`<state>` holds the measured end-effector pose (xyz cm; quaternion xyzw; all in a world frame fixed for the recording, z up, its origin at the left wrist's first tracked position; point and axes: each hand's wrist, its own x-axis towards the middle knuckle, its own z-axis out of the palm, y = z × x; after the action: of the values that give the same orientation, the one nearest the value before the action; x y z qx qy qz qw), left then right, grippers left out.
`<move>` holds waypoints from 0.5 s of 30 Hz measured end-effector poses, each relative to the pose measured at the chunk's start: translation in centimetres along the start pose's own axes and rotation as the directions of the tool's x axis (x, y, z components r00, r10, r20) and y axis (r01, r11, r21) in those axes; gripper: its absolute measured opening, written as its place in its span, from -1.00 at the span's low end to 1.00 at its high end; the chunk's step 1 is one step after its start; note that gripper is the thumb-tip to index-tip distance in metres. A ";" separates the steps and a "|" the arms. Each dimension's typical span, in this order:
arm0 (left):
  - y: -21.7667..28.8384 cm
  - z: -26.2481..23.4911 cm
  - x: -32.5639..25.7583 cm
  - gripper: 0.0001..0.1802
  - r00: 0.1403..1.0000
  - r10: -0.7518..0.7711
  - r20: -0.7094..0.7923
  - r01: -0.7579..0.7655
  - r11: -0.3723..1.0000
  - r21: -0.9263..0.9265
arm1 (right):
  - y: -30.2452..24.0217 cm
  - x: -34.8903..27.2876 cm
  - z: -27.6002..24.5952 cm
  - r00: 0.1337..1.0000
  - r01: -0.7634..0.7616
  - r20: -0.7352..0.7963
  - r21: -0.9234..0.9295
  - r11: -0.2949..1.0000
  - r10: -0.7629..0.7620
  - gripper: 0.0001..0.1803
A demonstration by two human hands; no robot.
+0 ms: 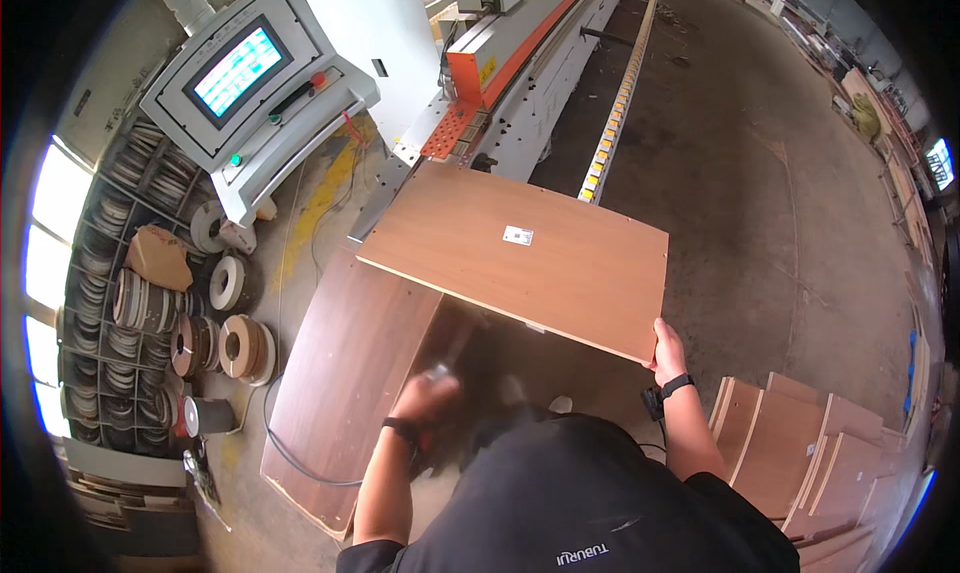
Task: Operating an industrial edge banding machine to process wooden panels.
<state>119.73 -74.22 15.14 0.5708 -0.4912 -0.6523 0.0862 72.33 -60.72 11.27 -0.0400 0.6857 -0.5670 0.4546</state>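
The big brown board (520,273) lay flat at the near end of the long white and orange machine (530,113). Its far edge reached the machine, so bringing it there looked done. None of it seemed to be far along the machine, so I guessed most of the work on this board was left. I could not tell if its edges were finished. More boards (800,453) leaned in a pile to the right of the machine, well apart from it, and I could not say if those were done or waiting. The right hand (668,353) had its fingers closed on the board's corner away from the machine, with the thumb on top. The left hand (425,398) was off the board, near the brown surface (345,373) in front of the machine. It was too blurry to tell if its fingers were open or held something.
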 end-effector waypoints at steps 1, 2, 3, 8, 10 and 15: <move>-0.5 -0.5 -0.1 -0.62 0.991 0.026 0.128 -0.047 0.984 0.170 | 0.0 -0.2 0.7 1.000 -0.021 0.001 -0.018 1.000 0.021 -0.63; -2.1 -0.8 0.3 -0.60 0.964 0.027 0.264 -0.115 0.938 0.328 | 0.2 -0.1 1.3 0.999 -0.041 -0.009 -0.036 0.998 0.041 -0.63; -4.5 -1.0 0.9 -0.50 0.947 0.053 0.318 -0.224 0.818 0.530 | 0.8 0.3 1.3 0.999 -0.039 -0.006 -0.034 0.999 0.039 -0.59; -6.2 -2.4 0.7 -0.57 0.934 -0.162 0.318 -0.114 0.709 0.696 | 2.5 0.8 1.8 0.955 -0.296 0.013 0.009 0.955 0.296 -0.52; -6.8 -2.7 1.2 -0.65 0.989 0.103 0.104 -0.138 0.889 0.437 | 1.3 -1.4 3.4 0.944 -0.318 0.115 0.061 0.946 0.310 -0.52; -1.2 -1.7 3.4 -0.81 0.922 0.314 -0.228 -0.315 0.949 0.034 | 4.7 0.5 4.4 0.933 -0.326 0.225 0.192 0.926 0.282 -0.50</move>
<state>120.50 -76.82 12.28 0.5562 -0.5621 -0.5602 0.2469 77.13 -62.61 7.36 0.0642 0.5672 -0.5569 0.6034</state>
